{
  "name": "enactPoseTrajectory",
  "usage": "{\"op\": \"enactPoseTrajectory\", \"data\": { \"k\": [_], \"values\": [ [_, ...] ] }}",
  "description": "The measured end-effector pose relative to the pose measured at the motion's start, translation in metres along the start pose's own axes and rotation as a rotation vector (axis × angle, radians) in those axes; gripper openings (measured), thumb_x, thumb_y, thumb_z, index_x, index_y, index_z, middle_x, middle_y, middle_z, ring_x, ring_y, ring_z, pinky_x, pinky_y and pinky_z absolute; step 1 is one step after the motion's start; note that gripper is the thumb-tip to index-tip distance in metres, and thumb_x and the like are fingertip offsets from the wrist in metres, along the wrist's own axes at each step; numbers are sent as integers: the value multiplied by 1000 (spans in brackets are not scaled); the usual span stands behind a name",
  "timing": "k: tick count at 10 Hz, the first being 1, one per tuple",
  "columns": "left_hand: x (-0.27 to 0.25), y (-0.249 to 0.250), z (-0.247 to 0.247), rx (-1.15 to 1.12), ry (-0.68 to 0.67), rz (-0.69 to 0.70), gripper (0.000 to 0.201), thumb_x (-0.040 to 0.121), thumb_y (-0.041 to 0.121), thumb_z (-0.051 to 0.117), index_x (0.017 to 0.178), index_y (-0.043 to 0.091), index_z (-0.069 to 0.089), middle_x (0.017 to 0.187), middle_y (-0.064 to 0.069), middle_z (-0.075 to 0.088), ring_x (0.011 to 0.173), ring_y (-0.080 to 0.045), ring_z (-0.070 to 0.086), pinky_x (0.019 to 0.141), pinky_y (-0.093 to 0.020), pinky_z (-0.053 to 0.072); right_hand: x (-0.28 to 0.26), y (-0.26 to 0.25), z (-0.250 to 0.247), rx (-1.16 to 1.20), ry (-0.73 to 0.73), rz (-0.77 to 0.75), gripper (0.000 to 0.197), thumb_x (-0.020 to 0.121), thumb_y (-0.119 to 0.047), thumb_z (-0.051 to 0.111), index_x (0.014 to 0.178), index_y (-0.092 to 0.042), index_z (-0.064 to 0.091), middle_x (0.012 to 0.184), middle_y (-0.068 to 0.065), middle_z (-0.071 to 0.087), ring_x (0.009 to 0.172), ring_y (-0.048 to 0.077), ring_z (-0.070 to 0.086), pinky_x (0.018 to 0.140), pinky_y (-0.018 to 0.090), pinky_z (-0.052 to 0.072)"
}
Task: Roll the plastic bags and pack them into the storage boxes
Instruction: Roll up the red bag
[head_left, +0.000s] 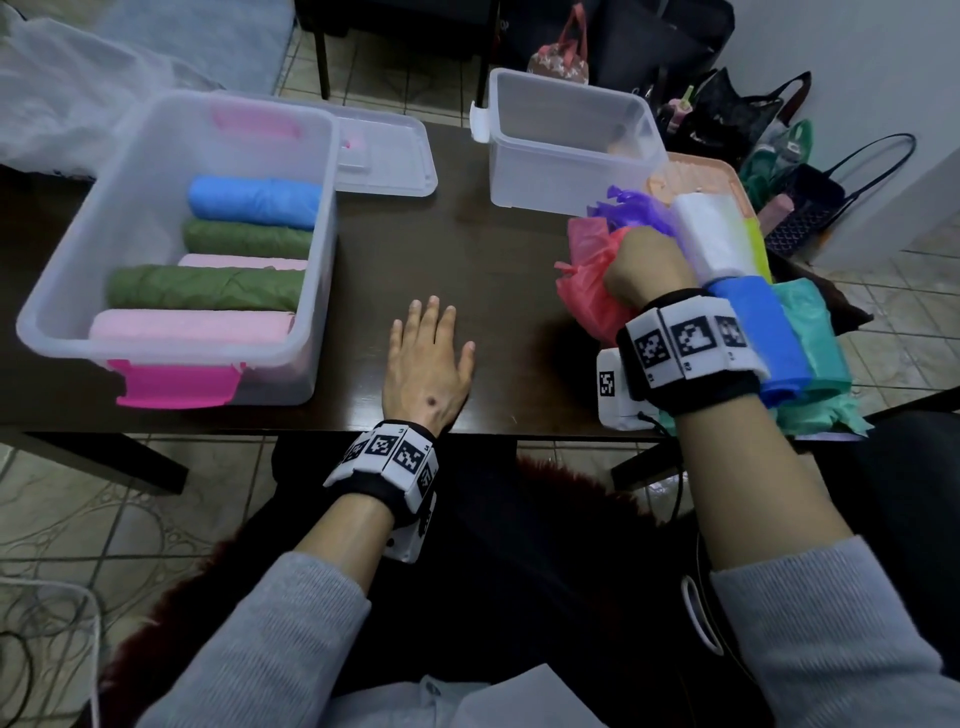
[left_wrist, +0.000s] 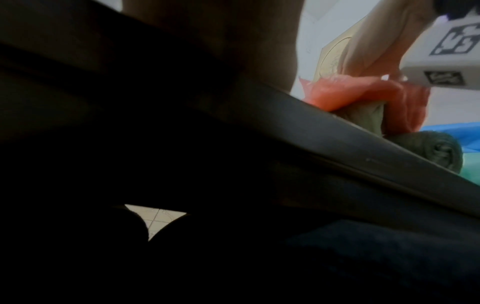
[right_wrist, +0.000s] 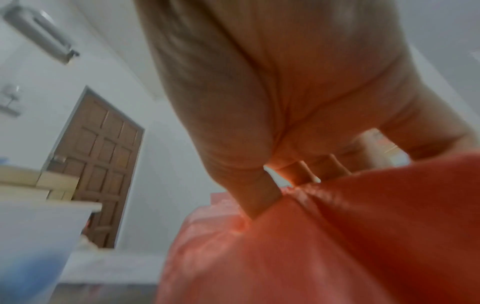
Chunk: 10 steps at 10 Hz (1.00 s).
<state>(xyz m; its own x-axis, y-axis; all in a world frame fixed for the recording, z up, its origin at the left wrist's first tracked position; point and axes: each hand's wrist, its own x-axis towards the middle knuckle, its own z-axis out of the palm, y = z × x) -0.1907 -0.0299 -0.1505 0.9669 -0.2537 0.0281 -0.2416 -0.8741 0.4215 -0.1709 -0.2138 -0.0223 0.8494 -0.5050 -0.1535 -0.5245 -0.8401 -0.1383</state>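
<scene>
I am fetching the next bag: my right hand (head_left: 644, 265) clenches the red bag (head_left: 587, 291) on the heap at the table's (head_left: 467, 249) right edge. My left hand (head_left: 428, 358) lies flat, released, near the front edge. Next I judge it needs spreading flat mid-table before rolling.

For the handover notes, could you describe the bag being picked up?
On the dark table, look at the pile of bags by its right edge. The right hand grips the red bag, loose and crumpled, unlike the neat rolls beside it.
</scene>
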Motion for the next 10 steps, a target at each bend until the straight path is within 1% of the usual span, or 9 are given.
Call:
{"op": "enactPoseTrajectory", "data": {
  "k": [1,2,3,5,6,7,8,9,10],
  "values": [
    [0,0,0,2,0,0,54,100,38,27,149,15,22,158,-3,13,147,-18,3,118,-34,-1,4,-2,26,30,-41,18,37,94,-22,42,126,-8,53,129,17,53,119,37,50,95,45,42],
    [0,1,1,3,-1,-3,54,100,38,28,149,15,22,158,-3,13,147,-18,3,118,-34,-1,3,-1,45,26,-140,112,63,87,-47,54,134,-8,42,137,20,44,127,39,40,102,45,34],
    [2,-1,3,3,-2,2,54,100,37,28,149,15,22,158,-4,14,146,-18,3,118,-35,0,-3,-3,56,39,-173,145,85,81,-53,63,139,-2,28,142,23,36,134,36,31,106,40,30],
    [3,-1,-1,-153,24,-13,52,100,42,28,143,13,37,155,-5,23,146,-19,11,118,-35,4,-1,-11,50,210,-155,192,53,99,-34,32,138,2,29,142,26,37,132,35,36,106,39,29],
    [6,11,-12,-181,62,-62,58,95,57,29,122,15,58,135,-8,51,129,-24,37,107,-39,26,3,-9,46,223,-210,184,54,84,-23,48,131,1,39,128,25,52,119,38,51,101,43,42],
    [8,30,-20,-97,-41,-128,68,88,67,36,119,11,56,118,-12,59,114,-30,47,94,-41,36,2,-3,42,131,-274,131,51,76,-37,58,113,-2,56,113,15,63,107,35,59,93,41,49],
    [14,40,-17,-125,-151,-143,48,90,45,53,120,7,54,123,-14,59,117,-33,49,94,-38,39,0,-4,39,99,-313,95,44,78,-41,66,106,-8,57,108,9,63,97,26,60,78,29,46],
    [26,41,-27,-327,-188,-193,33,92,26,49,121,11,56,123,-16,58,112,-37,55,93,-37,43,0,-10,45,249,-330,69,75,77,-35,68,139,-12,33,127,12,55,110,28,58,85,35,47],
    [39,36,-50,-601,-108,-295,29,88,17,44,114,6,52,112,-13,60,81,-27,66,73,-32,55,-6,-16,51,391,-326,38,75,81,-39,62,142,-16,25,135,13,48,116,33,55,95,42,47]
  ]
}}
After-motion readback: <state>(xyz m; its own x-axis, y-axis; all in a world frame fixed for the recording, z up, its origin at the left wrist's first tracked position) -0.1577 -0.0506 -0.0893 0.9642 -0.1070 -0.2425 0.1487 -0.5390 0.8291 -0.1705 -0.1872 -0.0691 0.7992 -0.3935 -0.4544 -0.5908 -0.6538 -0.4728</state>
